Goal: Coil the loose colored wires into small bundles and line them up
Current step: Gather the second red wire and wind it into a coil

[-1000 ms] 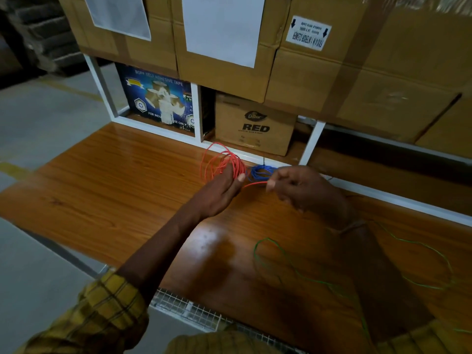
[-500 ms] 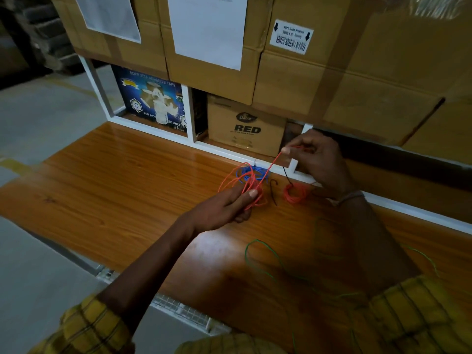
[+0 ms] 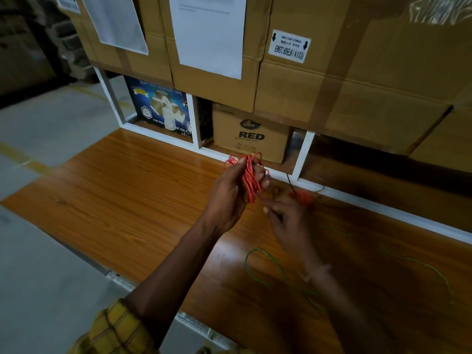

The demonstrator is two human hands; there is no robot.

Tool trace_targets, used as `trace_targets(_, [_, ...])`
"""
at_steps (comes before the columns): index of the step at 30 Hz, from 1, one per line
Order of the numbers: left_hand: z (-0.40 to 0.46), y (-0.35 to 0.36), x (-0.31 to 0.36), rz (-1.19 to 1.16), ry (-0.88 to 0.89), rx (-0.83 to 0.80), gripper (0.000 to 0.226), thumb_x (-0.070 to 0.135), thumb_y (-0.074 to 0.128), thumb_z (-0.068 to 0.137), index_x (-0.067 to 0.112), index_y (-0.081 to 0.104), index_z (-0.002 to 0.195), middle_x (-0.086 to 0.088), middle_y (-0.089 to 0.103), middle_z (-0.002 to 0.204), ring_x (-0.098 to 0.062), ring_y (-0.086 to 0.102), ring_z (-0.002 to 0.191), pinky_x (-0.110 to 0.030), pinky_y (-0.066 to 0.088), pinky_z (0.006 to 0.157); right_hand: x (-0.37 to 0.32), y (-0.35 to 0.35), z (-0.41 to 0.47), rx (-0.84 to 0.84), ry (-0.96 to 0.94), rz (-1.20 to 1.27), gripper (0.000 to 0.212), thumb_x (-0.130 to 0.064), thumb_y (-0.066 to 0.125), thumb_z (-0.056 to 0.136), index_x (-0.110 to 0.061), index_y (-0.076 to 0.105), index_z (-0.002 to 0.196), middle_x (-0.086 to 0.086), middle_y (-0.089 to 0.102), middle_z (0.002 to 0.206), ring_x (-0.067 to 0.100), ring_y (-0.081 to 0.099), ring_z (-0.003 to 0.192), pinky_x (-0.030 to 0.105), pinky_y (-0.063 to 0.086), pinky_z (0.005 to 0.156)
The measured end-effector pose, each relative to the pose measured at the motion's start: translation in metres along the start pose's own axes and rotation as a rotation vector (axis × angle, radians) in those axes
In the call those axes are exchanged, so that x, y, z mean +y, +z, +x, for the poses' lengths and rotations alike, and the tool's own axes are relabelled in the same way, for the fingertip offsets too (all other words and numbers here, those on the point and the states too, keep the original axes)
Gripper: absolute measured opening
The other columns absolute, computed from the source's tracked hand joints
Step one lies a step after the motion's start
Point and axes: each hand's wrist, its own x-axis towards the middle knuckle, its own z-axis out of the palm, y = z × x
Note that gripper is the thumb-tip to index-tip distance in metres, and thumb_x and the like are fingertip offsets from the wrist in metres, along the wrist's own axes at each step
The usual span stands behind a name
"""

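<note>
My left hand [image 3: 231, 194] grips a coil of red wire [image 3: 249, 178], raised above the wooden table [image 3: 122, 198]. My right hand [image 3: 287, 218] is blurred just right of and below it, fingers curled near the coil's lower end; whether it pinches a strand I cannot tell. A small finished red bundle [image 3: 302, 196] lies on the table behind my right hand, with a thin black wire [image 3: 290, 182] beside it. A loose green wire [image 3: 270, 267] sprawls over the near right of the table. The blue bundle is hidden.
A white shelf frame [image 3: 302, 154] runs along the table's back edge. Under it stand a cardboard box marked RED [image 3: 251, 135] and a blue tape carton [image 3: 159, 108]. Large cardboard boxes [image 3: 332, 80] are stacked above. Grey floor lies to the left.
My left hand has lifted the red coil off the table and closed round it. My right hand came down from the shelf frame to just below the coil.
</note>
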Motion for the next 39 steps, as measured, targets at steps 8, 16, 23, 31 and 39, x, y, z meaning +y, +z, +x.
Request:
trace_targets(8, [0.012,0.008,-0.024,0.242,0.100,0.168,0.049,0.032,0.034,0.116,0.014,0.077,0.101,-0.013,0.076,0.104,-0.033,0.070,0.113,-0.050,0.048,0.107,-0.038,-0.001,-0.009,0.233,-0.076,-0.262,0.004,-0.010,0.059,0.091,-0.011,0.063,0.090,0.007,0.060,0.084,0.027,0.059,0.072,0.046,0.050,0.058])
trace_targets(16, [0.016,0.009,-0.027,0.188,0.007,0.121,0.054,0.036,0.032,0.116,0.001,0.072,0.114,-0.027,0.071,0.119,-0.051,0.057,0.132,-0.058,0.041,0.117,-0.050,-0.028,0.005,0.184,-0.316,-0.232,0.015,-0.002,0.066,0.096,-0.005,0.072,0.110,0.010,0.066,0.106,0.019,0.066,0.095,0.032,0.056,0.079])
trace_targets(23, [0.011,0.008,-0.023,0.441,-0.107,0.122,0.082,0.071,0.008,0.103,0.021,0.057,0.145,-0.007,0.073,0.131,-0.018,0.066,0.129,-0.044,0.046,0.113,-0.048,-0.040,0.022,0.237,-0.358,-0.364,0.007,-0.008,0.072,0.091,-0.006,0.075,0.097,0.007,0.066,0.102,0.022,0.064,0.096,0.036,0.054,0.080])
trace_targets(31, [0.009,0.015,-0.023,0.501,0.027,0.045,0.094,0.093,0.021,0.085,0.022,0.065,0.128,-0.013,0.072,0.123,-0.027,0.068,0.123,-0.051,0.051,0.111,-0.051,-0.027,0.021,0.405,-0.141,-0.207,0.014,-0.016,0.076,0.089,-0.012,0.080,0.102,0.002,0.074,0.100,0.015,0.072,0.090,0.040,0.060,0.075])
trace_targets(39, [0.027,0.009,-0.028,0.205,0.215,0.086,0.058,0.044,0.024,0.114,0.013,0.072,0.105,-0.013,0.070,0.094,-0.023,0.070,0.092,-0.035,0.057,0.085,-0.059,-0.012,0.023,0.412,-0.152,-0.107,0.014,-0.014,0.078,0.091,-0.011,0.080,0.105,0.000,0.074,0.102,0.012,0.069,0.100,0.036,0.058,0.083])
